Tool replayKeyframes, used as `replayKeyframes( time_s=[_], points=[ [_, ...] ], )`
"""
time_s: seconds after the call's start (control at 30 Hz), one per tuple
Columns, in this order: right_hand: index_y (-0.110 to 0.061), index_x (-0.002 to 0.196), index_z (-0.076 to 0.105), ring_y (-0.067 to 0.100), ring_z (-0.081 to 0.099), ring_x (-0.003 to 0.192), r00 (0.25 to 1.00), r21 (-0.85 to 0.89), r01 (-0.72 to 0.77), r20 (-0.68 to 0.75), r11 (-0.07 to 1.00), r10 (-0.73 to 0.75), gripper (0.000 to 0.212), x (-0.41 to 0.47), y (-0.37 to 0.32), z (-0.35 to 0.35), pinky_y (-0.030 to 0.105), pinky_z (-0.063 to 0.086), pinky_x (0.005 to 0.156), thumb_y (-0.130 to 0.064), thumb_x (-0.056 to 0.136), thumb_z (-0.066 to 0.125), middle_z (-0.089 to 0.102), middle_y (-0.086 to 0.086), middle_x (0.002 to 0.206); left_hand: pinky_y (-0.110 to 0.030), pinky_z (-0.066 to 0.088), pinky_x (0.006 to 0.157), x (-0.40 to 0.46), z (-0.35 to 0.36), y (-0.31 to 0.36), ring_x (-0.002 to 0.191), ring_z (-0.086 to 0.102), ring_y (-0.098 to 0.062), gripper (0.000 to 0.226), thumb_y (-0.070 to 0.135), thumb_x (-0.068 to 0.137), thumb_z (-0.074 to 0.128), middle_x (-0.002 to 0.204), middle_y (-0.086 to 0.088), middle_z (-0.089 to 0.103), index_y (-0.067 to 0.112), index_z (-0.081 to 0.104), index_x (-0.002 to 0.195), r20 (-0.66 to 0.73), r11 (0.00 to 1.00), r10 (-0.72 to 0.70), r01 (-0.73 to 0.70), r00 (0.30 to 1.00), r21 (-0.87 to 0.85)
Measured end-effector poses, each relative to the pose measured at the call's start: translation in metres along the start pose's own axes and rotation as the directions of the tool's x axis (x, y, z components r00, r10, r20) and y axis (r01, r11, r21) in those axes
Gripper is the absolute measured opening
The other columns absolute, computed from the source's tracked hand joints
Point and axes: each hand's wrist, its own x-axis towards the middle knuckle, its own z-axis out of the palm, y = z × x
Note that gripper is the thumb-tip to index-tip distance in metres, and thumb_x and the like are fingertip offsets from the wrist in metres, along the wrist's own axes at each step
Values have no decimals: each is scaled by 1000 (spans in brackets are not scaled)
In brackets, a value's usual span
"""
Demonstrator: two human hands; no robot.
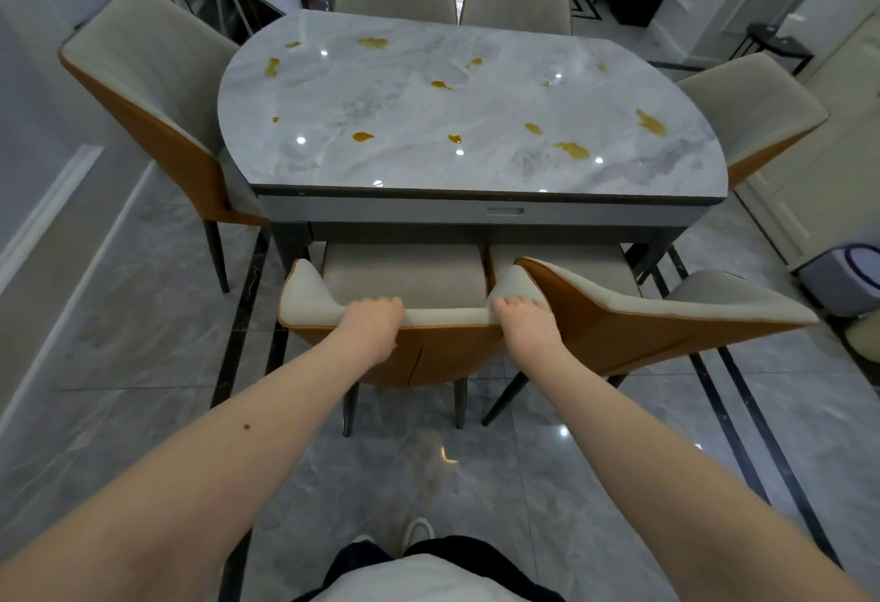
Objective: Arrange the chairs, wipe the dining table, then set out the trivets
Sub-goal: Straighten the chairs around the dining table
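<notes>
Both hands, L (371,323) & R (526,323), fingers clamped over chair back (443,318) at 6 o'clock of stained surface (476,111).

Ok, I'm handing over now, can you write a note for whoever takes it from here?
Left hand and right hand both grip the backrest top of the near chair, seat tucked under the dining table.
The chair beside it sits angled.
Yellow spills cover the tabletop.
Done: nothing is finished yet.
Left: straighten chairs, wipe table, set trivets; none in view.
</notes>
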Motion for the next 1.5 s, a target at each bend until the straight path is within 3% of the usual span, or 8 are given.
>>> replayKeyframes(
  time_s=[0.23,0.43,0.57,0.73,0.83,1.07,1.23,1.5],
  points=[
    [-19,132,46,19,48,125,982,101,-42,-177,994,60,46,-39,72,1,34,35,108,-19,90,62,53,2,132,-38,48,92,17,-11,86,110,55,-23,47,23,89,61,122,-6,55,16,41,130,-76,978,189,-194,979,-76],
    [-16,139,40,20,35,138,956,76,-89,-275,993,107,60,-57,163,11,36,23,116,-19,85,67,40,5,147,-40,49,97,50,-21,181,121,51,-23,70,26,89,62,139,-6,44,19,23,146,-175,959,215,-241,961,-150],
    [-17,140,38,21,31,140,965,55,-105,-236,993,116,64,-65,232,17,37,19,117,-20,84,68,37,5,149,-42,29,115,70,-24,254,141,27,-25,80,27,87,65,155,-7,24,17,17,150,-265,951,211,-260,941,-168],
    [-20,143,33,21,35,137,990,9,-29,-139,1000,29,64,-63,300,24,39,20,118,-20,87,64,41,2,146,-41,17,117,94,-11,313,145,15,-27,78,29,89,61,157,-7,18,18,14,151,-253,983,150,-171,956,-62],
    [-22,143,34,20,37,135,992,25,35,-120,999,-32,60,-54,319,24,39,21,118,-18,90,60,43,0,145,-41,17,117,101,-7,328,144,17,-29,74,26,92,58,156,-8,20,15,14,150,-196,993,108,-115,975,-25],
    [-20,132,44,24,47,124,995,78,40,-91,996,-33,42,-35,343,30,37,31,109,-16,92,56,53,4,133,-39,37,106,118,-26,335,125,42,-28,47,14,87,61,133,-10,47,11,41,130,-107,997,83,-81,991,20],
    [-18,121,48,26,51,114,996,41,46,-73,998,-43,29,-26,348,32,35,37,98,-15,93,52,58,6,121,-39,35,106,125,-30,336,126,42,-28,49,13,85,63,133,-10,47,12,43,129,-60,996,84,-83,995,24],
    [-17,118,46,26,54,106,998,-20,59,-34,998,-60,28,-28,348,30,35,41,89,-12,91,54,60,8,114,-37,33,106,117,-30,340,126,40,-28,47,9,87,60,134,-10,48,12,43,131,-67,997,79,-78,995,24]
  ],
)
